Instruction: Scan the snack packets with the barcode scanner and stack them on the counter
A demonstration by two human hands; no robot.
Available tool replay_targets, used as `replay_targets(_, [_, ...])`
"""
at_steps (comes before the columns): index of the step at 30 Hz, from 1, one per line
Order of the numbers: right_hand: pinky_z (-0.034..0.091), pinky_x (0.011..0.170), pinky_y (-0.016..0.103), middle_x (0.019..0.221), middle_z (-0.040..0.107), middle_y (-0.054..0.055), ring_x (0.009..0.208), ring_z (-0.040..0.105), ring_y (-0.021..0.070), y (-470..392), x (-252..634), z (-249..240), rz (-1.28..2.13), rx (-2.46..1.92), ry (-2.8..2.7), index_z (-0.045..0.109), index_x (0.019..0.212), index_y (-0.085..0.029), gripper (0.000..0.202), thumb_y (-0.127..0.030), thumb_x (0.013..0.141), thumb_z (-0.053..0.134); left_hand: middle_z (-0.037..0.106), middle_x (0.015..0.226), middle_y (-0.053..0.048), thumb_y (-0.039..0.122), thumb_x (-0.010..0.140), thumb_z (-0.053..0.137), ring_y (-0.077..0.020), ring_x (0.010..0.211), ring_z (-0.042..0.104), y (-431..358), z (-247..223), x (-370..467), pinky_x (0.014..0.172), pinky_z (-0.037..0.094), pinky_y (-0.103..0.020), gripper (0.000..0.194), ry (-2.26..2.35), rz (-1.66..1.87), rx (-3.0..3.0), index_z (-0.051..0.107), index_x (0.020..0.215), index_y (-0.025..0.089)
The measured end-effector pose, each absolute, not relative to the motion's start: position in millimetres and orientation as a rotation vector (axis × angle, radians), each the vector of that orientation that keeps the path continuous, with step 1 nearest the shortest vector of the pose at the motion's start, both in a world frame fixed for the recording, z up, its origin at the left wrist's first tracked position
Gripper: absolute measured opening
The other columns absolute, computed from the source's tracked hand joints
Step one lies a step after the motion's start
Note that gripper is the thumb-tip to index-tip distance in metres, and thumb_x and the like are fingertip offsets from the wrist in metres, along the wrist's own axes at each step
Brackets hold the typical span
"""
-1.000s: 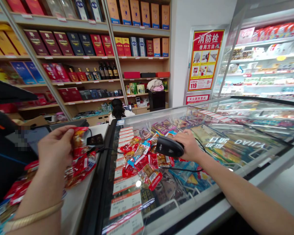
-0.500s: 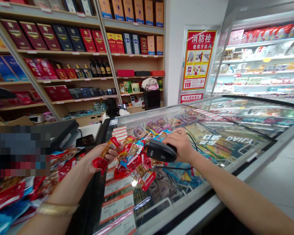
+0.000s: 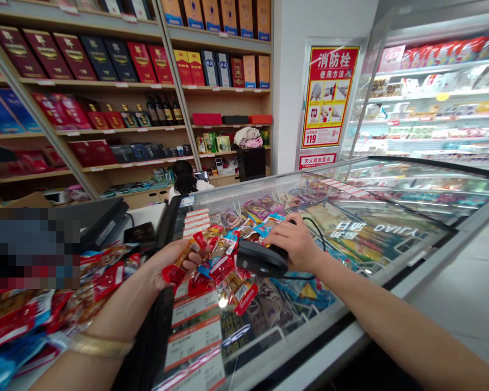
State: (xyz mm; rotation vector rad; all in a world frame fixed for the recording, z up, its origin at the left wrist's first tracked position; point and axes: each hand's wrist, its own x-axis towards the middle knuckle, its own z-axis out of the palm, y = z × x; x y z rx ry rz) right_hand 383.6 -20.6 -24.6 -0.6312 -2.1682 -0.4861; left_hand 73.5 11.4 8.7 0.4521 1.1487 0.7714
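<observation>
My left hand (image 3: 178, 264) is closed around a red-ended snack packet (image 3: 173, 275), held above the left edge of the freezer's glass lid. In my right hand (image 3: 297, 244) is a black barcode scanner (image 3: 263, 259), its head pointing left towards the packet. Between and below the hands lies a loose heap of small red and blue snack packets (image 3: 224, 266) on the glass. The scanner's black cable (image 3: 325, 233) loops behind my right wrist.
A glass-topped chest freezer (image 3: 285, 339) with price labels (image 3: 193, 339) fills the middle. More snack packets (image 3: 101, 285) lie on the left, near a black device (image 3: 140, 234). A person (image 3: 186, 182) sits behind the freezer, before shelves of boxes (image 3: 118, 57).
My left hand has moved slightly right with the snack packet. The scanner has shifted a little left, nearer to that packet. The view has turned slightly.
</observation>
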Motion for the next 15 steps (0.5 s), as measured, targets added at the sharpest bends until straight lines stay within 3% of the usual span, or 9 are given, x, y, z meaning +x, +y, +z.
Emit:
replay_targets(5, [0.028,0.086,0.039,0.084,0.073,0.002,0.077,0.062,0.0174,-18.9,387.7,-24.9,-0.435,-0.695,-2.169,0.064,0.096,-0.023,0.014,-0.029,0.088,0.054,0.053,0.064,0.003,0.007,0.077,0.059,-0.0085,0.045,0.044,0.0,6.9,90.2,0.040,0.034,-0.015,0.014,1.369,1.194,0.971,0.057,0.085,0.018])
replay_targets(8, [0.028,0.087,0.040,0.087,0.074,0.003,0.080,0.064,0.0188,-17.4,392.2,-25.6,-0.404,-0.738,-2.155,0.065,0.098,-0.024,0.017,-0.031,0.086,0.055,0.059,0.074,0.000,0.004,0.071,0.065,-0.0138,0.062,0.055,0.4,0.4,95.6,0.058,0.047,-0.021,0.019,1.521,1.449,1.367,0.062,0.082,0.020])
replay_targets(12, [0.028,0.088,0.040,0.089,0.074,0.002,0.083,0.065,0.0189,-14.3,396.7,-27.7,-0.400,-0.747,-2.147,0.065,0.099,-0.024,0.018,-0.028,0.084,0.057,0.062,0.088,-0.005,0.006,0.063,0.070,-0.0265,0.101,0.060,1.8,3.5,90.0,0.095,0.050,-0.033,0.022,1.554,1.355,1.735,0.069,0.077,0.023])
replay_targets(15, [0.028,0.087,0.040,0.088,0.075,0.002,0.082,0.066,0.0188,-12.7,396.8,-28.8,-0.418,-0.727,-2.125,0.064,0.098,-0.023,0.017,-0.028,0.083,0.058,0.064,0.088,-0.006,0.012,0.057,0.077,-0.0303,0.104,0.061,1.2,17.1,68.5,0.099,0.047,-0.036,0.024,1.696,1.167,1.830,0.071,0.077,0.025])
